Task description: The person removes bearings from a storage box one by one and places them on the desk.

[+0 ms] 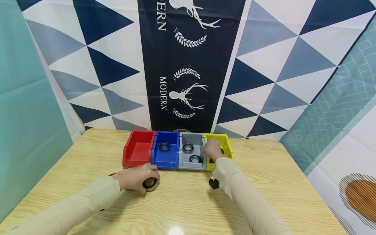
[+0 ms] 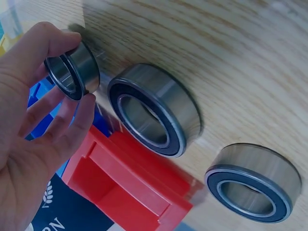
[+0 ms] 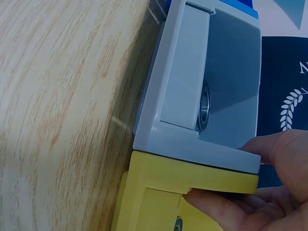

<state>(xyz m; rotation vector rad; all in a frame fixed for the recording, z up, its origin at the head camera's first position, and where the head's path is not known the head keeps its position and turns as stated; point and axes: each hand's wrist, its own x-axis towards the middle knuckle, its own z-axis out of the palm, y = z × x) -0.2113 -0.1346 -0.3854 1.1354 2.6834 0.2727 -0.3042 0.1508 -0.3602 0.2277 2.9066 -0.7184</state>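
My left hand (image 1: 136, 178) pinches a steel ball bearing (image 2: 86, 70) between thumb and fingers, near the table in front of the blue bin (image 1: 165, 163). Two larger-looking bearings, one in the middle (image 2: 192, 113) and one at the lower right (image 2: 288, 187) of the left wrist view, stand on the table. In the head view the left hand mostly hides them. My right hand (image 1: 212, 149) grips the adjoining side walls of the grey bin (image 3: 185, 72) and yellow bin (image 3: 154, 192), thumb on the grey side, fingers inside the yellow. Each of these bins holds bearings; the hand partly covers the yellow one's.
The red bin (image 1: 138, 151) stands at the row's left end. One bearing (image 1: 164, 146) lies in the blue bin. A small black object (image 1: 213, 183) shows beside the right sleeve. Behind the wooden table (image 1: 182, 209) hangs a patterned cloth (image 1: 188, 65).
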